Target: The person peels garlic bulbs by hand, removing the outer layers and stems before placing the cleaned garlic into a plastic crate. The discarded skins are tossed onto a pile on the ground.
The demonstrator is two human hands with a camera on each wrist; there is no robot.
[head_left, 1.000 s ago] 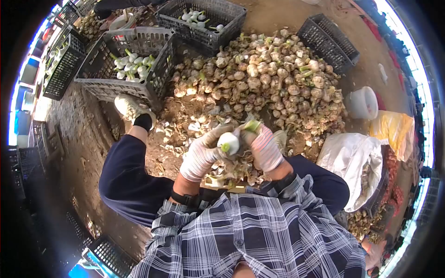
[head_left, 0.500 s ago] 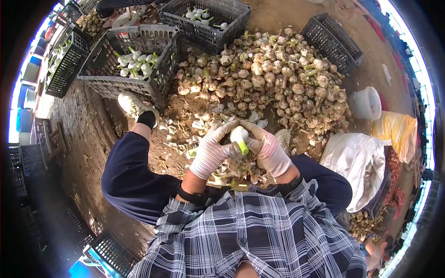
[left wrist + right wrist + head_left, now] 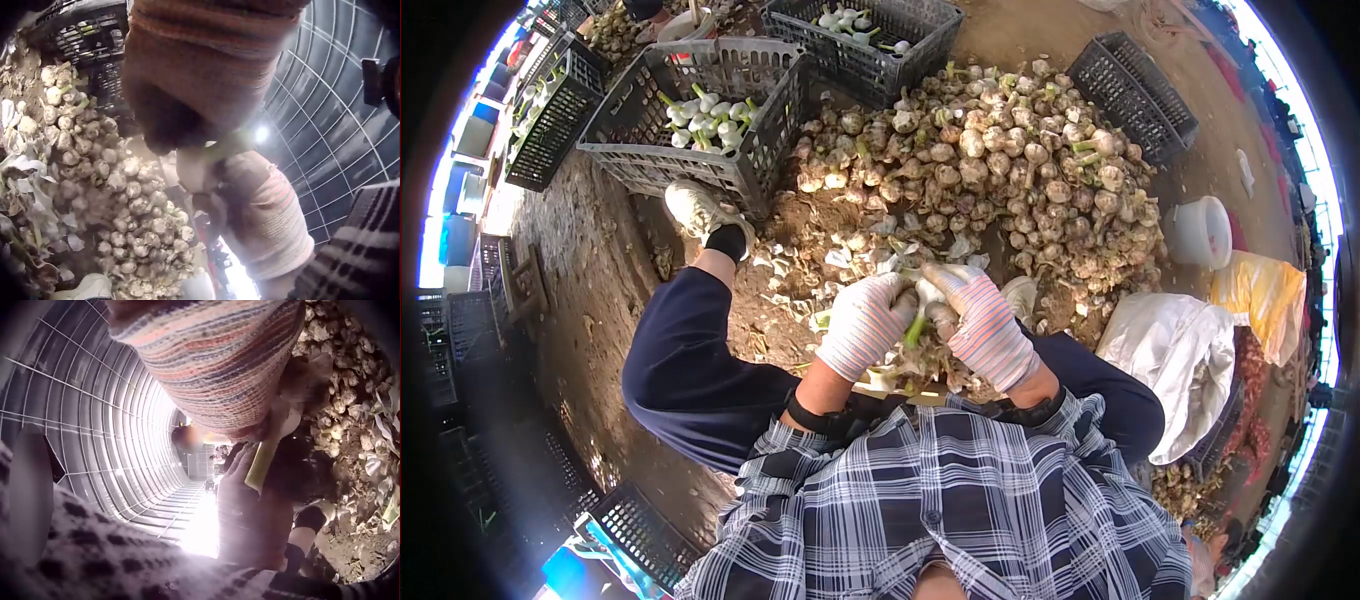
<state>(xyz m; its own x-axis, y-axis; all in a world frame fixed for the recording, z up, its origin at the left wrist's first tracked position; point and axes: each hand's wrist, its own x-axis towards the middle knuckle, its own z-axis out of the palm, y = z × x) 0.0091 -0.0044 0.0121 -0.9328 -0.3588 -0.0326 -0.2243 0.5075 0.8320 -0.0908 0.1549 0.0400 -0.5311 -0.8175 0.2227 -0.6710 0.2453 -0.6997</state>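
Observation:
Both gloved hands meet in front of the body around one white garlic bulb (image 3: pixel 928 292), whose green stem (image 3: pixel 915 330) points down toward the lap. From the left, the left hand (image 3: pixel 867 322) grips the bulb with curled fingers. On the other side the right hand (image 3: pixel 988 325) curls its fingers and thumb round it. The right wrist view shows the cut green stem (image 3: pixel 262 464) between the two hands. In the left wrist view the bulb (image 3: pixel 192 169) is partly hidden by the dark glove fingers.
A large heap of unpeeled garlic (image 3: pixel 1020 160) lies ahead. Black crates (image 3: pixel 750 180) with white bulbs stand ahead left, another crate (image 3: pixel 1135 95) ahead right. A white bucket (image 3: pixel 1200 233) and white sack (image 3: pixel 1168 365) are at the right. Loose skins (image 3: pixel 850 255) cover the ground near the shoes.
The bulb has been turned between the hands; its stem points downward now, after facing the body at the left earlier. The hands have shifted slightly right in the head view.

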